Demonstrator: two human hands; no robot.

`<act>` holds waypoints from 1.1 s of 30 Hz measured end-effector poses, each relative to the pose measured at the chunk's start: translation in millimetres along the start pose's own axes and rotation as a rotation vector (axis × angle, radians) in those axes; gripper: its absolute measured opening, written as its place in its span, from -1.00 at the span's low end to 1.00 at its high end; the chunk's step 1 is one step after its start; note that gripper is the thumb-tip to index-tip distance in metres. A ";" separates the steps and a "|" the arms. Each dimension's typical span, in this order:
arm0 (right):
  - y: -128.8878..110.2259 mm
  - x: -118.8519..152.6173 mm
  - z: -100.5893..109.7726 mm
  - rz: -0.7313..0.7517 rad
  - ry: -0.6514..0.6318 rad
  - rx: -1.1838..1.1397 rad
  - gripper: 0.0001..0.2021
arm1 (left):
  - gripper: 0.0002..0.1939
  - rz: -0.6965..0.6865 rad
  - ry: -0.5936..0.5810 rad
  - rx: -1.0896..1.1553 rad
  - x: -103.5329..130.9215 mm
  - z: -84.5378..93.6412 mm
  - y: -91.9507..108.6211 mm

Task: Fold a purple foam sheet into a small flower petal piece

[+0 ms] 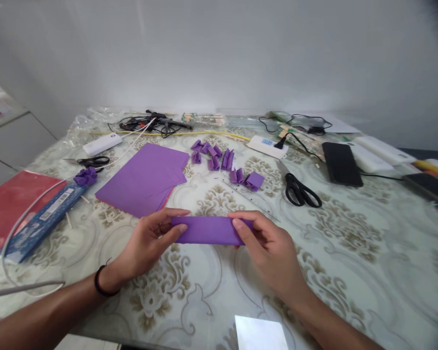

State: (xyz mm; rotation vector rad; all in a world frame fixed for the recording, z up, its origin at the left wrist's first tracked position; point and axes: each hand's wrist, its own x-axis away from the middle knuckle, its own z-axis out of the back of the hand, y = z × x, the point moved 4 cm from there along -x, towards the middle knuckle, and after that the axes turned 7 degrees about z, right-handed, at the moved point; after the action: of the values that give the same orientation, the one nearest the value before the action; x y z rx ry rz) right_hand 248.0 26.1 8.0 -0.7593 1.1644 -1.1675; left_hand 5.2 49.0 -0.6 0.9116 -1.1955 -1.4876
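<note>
Between my two hands is a folded strip of purple paper (208,230), held level above the patterned tabletop. My left hand (155,240) pinches its left end, thumb on top. At the right end, the thumb and fingers of my right hand (266,245) grip the strip. Beyond it lie several small folded purple paper pieces (214,163) in a loose group. A stack of purple paper sheets (140,177) rests to the left of these, with a bit of red showing under its edge.
Black-handled scissors (301,189) lie at right, near a phone (342,164) and a white power strip (267,146). Another pair of scissors (93,162), crumpled purple paper (85,176), a power bank (102,144) and a red packet (18,204) are at left. A white cable crosses there.
</note>
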 end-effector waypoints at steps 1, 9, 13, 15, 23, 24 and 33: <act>-0.6 -0.1 0.2 0.001 0.003 0.002 -0.81 | -0.74 0.005 0.001 0.007 -0.2 -0.1 -0.3; -1.9 0.5 0.6 0.000 0.002 0.008 -0.82 | -0.73 0.028 -0.009 0.030 1.0 0.5 -2.3; -1.3 -0.4 -0.5 -0.001 -0.001 -0.006 -0.82 | -0.75 0.014 -0.002 0.046 0.6 -0.1 -1.2; -0.9 -0.3 -0.8 -0.004 -0.008 -0.012 -0.82 | -0.75 0.008 0.004 0.026 0.4 0.0 -0.9; -3.0 -0.6 -0.1 -0.002 -0.005 -0.005 -0.82 | -0.70 0.023 -0.008 -0.032 2.5 1.0 5.1; -3.3 -0.7 -0.1 -0.001 -0.003 -0.003 -0.82 | -0.69 0.031 -0.026 -0.008 2.8 0.3 6.2; -1.4 -0.2 -0.8 0.000 -0.004 -0.014 -0.82 | -0.65 -0.026 -0.103 0.074 7.4 -2.2 9.7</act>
State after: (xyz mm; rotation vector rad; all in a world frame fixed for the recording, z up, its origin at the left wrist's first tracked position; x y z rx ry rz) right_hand 246.8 26.0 9.2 -0.7721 1.1710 -1.1585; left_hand 7.8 41.0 8.4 0.9121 -1.3260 -1.5348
